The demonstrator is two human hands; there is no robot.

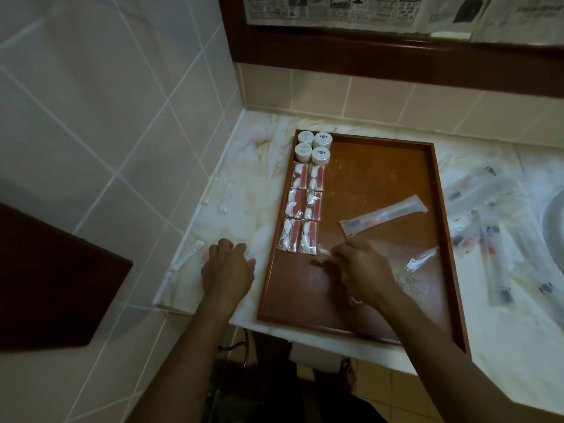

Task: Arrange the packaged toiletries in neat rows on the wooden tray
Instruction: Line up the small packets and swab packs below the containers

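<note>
A wooden tray (381,178) lies on the marble counter. Along its left side stand several round white jars (313,147), and below them several clear packets with red strips and white cotton (302,209) lie in two columns. A long clear toothbrush packet (384,215) lies slanted in the tray's middle, and a small clear sachet (422,259) lies to the right of my right hand. My right hand (357,267) is over the tray just below the packet columns, pinching a blurred clear packet (324,251). My left hand (229,267) rests on the counter left of the tray, fingers loosely curled.
A pile of several more long clear packets (485,227) lies on the counter right of the tray, beside a sink rim (554,227). Thin white wrapped sticks (225,196) lie on the counter at the left. Tiled walls close the left and back sides.
</note>
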